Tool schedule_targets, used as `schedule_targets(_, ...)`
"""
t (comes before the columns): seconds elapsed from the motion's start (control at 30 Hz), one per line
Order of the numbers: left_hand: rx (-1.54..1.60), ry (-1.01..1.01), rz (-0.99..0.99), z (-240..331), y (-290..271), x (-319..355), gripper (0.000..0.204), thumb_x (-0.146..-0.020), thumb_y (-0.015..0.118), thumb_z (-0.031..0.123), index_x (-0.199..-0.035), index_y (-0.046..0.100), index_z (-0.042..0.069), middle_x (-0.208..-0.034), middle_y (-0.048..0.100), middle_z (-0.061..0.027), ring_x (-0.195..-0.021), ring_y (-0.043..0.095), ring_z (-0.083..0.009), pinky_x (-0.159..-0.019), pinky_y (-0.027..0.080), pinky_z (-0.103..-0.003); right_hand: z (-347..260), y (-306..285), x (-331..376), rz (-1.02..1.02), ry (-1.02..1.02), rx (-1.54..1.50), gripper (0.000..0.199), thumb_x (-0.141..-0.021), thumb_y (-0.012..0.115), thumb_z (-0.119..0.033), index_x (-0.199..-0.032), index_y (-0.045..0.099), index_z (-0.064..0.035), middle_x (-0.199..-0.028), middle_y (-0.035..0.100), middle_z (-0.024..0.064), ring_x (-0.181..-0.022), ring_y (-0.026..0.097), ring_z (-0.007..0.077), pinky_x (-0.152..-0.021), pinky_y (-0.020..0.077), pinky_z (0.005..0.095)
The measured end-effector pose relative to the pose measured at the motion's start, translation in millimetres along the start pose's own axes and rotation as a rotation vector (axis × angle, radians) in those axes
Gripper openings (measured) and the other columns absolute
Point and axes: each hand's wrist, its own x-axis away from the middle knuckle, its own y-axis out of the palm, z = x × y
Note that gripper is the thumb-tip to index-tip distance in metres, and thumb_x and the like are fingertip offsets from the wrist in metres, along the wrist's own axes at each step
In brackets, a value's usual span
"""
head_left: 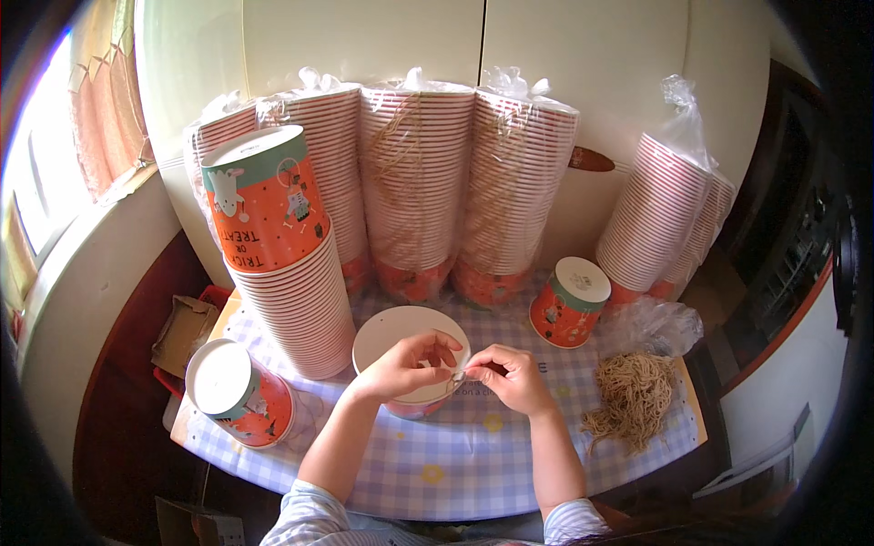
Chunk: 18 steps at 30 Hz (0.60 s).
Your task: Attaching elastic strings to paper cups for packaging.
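Over the near right rim of a paper bucket (375, 338) in the middle of the table, my two hands meet. The bucket seems to stand mouth up, its white inside showing. My left hand (417, 366) has its thumb and fingers curled together at the rim. My right hand (512, 378) pinches with thumb and forefinger close beside it. Between the fingertips is a small pale strand (460, 373), like the end of a cord; the fingers hide most of it. Right of my hands lies a tangled heap of beige cords (630, 400).
A tall nested stack of orange buckets (296, 300) stands left of centre. Upturned buckets sit at front left (269, 409) and back right (566, 309). Bagged bucket stacks (414, 182) line the cupboard behind, with more bagged stacks (655, 205) at right. A checked cloth (401, 482) covers the table.
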Motion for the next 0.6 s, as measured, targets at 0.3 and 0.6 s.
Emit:
schedule_targets(0.3, -0.574, -0.045, -0.032, 8.0, 2.0, 4.5, 0.017, -0.072, 0.064, 0.016, -0.084, 0.061, 0.005, -0.067, 0.058, -0.0036, -0.064, 0.056, -0.0124, -0.056, 0.042, -0.025, 1.6, -4.4, -0.4, 0.009, 0.038, 0.013, 0.007, -0.078, 0.063, -0.007, -0.08, 0.061, -0.0006, -0.073, 0.06, 0.0046, -0.063, 0.054, 0.0082, -0.056, 0.0445, 0.0229)
schedule_targets(0.6, 0.057, -0.087, -0.034, 4.9, -0.2, 4.8, 0.008, -0.08, 0.054, 0.007, -0.081, 0.055, -0.001, -0.078, 0.06, -0.0041, -0.074, 0.056, -0.0102, -0.07, 0.044, -0.023, 5.5, -1.7, 0.4, -0.07, 0.108, -0.007, 0.009, -0.079, 0.062, -0.008, -0.084, 0.06, -0.0007, -0.073, 0.06, 0.0049, -0.063, 0.054, 0.0089, -0.056, 0.0445, 0.0235)
